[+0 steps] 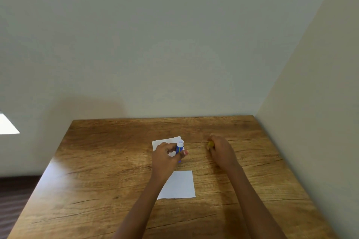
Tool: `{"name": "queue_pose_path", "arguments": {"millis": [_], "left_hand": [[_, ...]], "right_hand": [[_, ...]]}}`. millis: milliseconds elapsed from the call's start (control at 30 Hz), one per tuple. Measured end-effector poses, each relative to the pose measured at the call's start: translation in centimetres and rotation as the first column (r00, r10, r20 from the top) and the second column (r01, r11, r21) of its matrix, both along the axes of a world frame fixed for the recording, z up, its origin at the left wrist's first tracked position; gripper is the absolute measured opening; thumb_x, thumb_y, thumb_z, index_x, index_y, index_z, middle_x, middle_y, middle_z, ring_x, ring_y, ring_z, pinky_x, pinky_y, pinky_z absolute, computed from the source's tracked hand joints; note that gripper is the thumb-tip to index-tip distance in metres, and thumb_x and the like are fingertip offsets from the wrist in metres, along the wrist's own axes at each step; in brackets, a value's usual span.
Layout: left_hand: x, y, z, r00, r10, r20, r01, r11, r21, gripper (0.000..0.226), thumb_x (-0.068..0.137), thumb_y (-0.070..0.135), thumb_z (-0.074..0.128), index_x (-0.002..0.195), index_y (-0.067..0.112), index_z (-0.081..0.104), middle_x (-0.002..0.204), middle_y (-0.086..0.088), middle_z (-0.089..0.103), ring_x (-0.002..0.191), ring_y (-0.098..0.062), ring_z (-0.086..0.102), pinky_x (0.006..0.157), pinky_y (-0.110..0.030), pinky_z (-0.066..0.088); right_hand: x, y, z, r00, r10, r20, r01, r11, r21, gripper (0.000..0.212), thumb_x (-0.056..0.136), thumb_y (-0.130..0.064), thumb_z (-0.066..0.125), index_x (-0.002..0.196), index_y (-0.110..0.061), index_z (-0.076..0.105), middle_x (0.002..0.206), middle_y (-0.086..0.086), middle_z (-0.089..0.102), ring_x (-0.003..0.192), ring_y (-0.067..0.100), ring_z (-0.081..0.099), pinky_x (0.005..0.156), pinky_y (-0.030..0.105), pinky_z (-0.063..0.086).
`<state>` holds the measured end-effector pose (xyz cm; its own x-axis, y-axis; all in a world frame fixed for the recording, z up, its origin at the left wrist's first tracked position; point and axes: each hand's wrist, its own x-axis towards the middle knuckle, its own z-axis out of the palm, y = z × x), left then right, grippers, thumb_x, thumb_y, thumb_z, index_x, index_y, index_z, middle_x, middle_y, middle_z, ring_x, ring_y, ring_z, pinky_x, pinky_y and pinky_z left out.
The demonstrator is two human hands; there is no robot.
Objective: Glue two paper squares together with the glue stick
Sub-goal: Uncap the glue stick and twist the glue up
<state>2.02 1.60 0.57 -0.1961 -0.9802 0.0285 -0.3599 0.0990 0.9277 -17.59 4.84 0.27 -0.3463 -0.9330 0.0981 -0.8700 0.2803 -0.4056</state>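
Two white paper squares lie on the wooden table [97, 170]. The near paper square [181, 185] is partly covered by my left forearm. The far paper square [165, 140] lies behind my left hand [165, 156], which covers part of it. That hand holds the blue glue stick [179, 148] upright, uncapped, its white tip showing on top. My right hand [220, 151] rests on the table to the right, fingers closed around the yellow cap [210, 144], of which only a small part shows.
The table stands in a corner: one wall runs along its far edge and another wall [310, 103] along its right edge. To the left lies dark floor [13, 200]. Bare wood lies left and right of the papers.
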Motion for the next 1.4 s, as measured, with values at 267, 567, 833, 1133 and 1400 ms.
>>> {"name": "queue_pose_path", "arguments": {"millis": [267, 567, 833, 1133, 1400], "left_hand": [[-1.0, -0.3, 0.6, 0.993, 0.066, -0.102, -0.058, 0.995, 0.077, 0.036, 0.071, 0.032, 0.077, 0.099, 0.009, 0.072, 0.102, -0.004, 0.07, 0.095, -0.018, 0.061, 0.082, -0.025, 0.043], [-1.8, 0.8, 2.9, 0.924, 0.179, -0.338, -0.09, 0.961, 0.262, 0.025, 0.072, 0.035, 0.076, 0.088, 0.015, 0.076, 0.08, -0.001, 0.074, 0.083, -0.014, 0.069, 0.072, -0.025, 0.05], [-3.2, 1.7, 4.4, 0.904, 0.183, -0.387, -0.083, 0.962, 0.261, 0.016, 0.074, 0.031, 0.076, 0.079, 0.016, 0.076, 0.079, -0.005, 0.074, 0.08, -0.012, 0.065, 0.068, -0.017, 0.047], [-4.8, 1.9, 4.7, 0.903, 0.106, -0.416, -0.023, 0.98, 0.2, 0.017, 0.082, 0.018, 0.07, 0.085, 0.002, 0.072, 0.071, -0.011, 0.067, 0.049, 0.002, 0.06, 0.046, -0.008, 0.043], [-5.0, 1.4, 4.5, 0.912, 0.089, -0.401, -0.03, 0.988, 0.151, 0.016, 0.077, 0.022, 0.073, 0.084, 0.007, 0.074, 0.075, -0.006, 0.072, 0.069, -0.007, 0.064, 0.067, -0.017, 0.047]], "right_hand": [[2.2, 1.1, 1.0, 0.994, 0.03, 0.108, -0.001, 0.966, -0.259, 0.032, 0.085, -0.019, 0.065, 0.115, -0.013, 0.059, 0.114, 0.001, 0.062, 0.106, 0.019, 0.056, 0.084, 0.027, 0.044], [7.0, 3.0, 2.2, 0.804, 0.272, 0.53, -0.033, 0.909, -0.416, 0.025, 0.085, -0.032, 0.065, 0.107, -0.018, 0.064, 0.094, -0.01, 0.07, 0.087, 0.005, 0.065, 0.072, 0.017, 0.052], [6.5, 3.6, 2.0, 0.53, 0.156, 0.833, 0.205, 0.93, -0.304, 0.008, 0.084, -0.014, 0.068, 0.091, -0.017, 0.07, 0.072, -0.007, 0.072, 0.072, 0.007, 0.067, 0.069, 0.017, 0.053], [5.2, 4.0, 2.8, 0.245, 0.068, 0.967, 0.069, 0.994, -0.088, 0.044, 0.097, -0.044, 0.038, 0.085, -0.011, 0.065, 0.068, 0.001, 0.065, 0.062, 0.012, 0.06, 0.064, 0.025, 0.05], [5.0, 3.9, 2.3, 0.399, 0.111, 0.91, 0.152, 0.971, -0.185, 0.03, 0.098, -0.031, 0.044, 0.079, -0.013, 0.061, 0.059, -0.003, 0.052, 0.055, 0.008, 0.049, 0.063, 0.027, 0.044]]}}
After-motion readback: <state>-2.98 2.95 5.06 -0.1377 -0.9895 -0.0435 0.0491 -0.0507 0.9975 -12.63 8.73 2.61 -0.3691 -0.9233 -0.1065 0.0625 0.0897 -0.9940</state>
